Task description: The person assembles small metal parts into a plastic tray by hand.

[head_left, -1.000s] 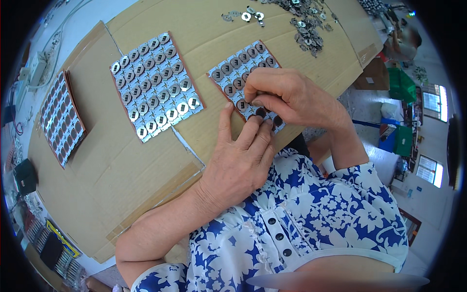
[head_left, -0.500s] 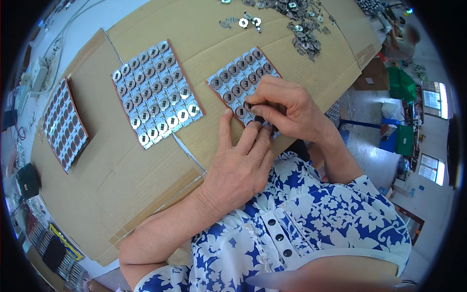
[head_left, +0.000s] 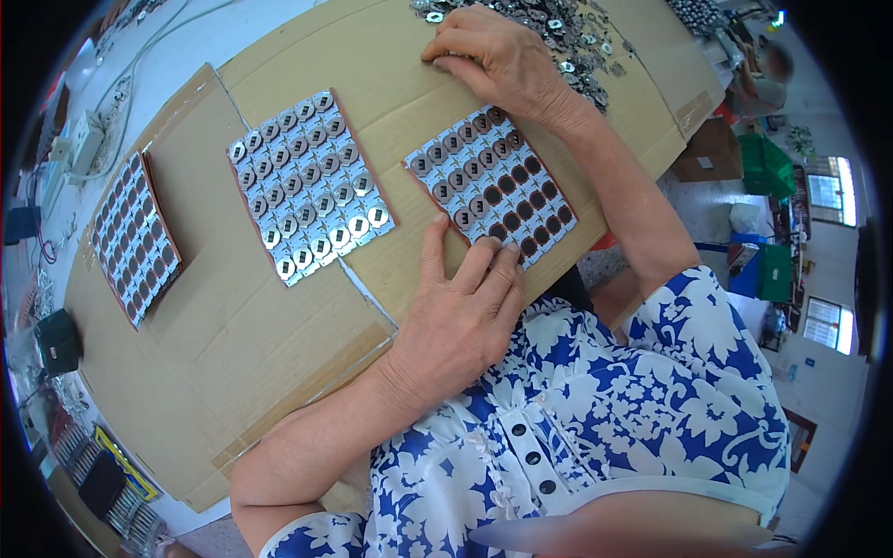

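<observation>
A circuit board panel lies at an angle on the cardboard in front of me. Metal clips sit on the round spots of its far and left part; the near-right spots show bare dark discs. My left hand rests with fingers spread, its fingertips on the panel's near-left edge. Beyond the panel's far edge, my right hand is beside a pile of small metal clips. Its thumb and fingers are bent together; anything between them is too small to make out.
A second panel covered with metal clips lies left of the first. Farther left, a stack of panels with dark round spots rests on the cardboard. At the upper right, another person sits near green crates.
My right hand has left the panel and moved away to the clip pile, uncovering the bare dark discs. My left hand stays at the panel's edge.
</observation>
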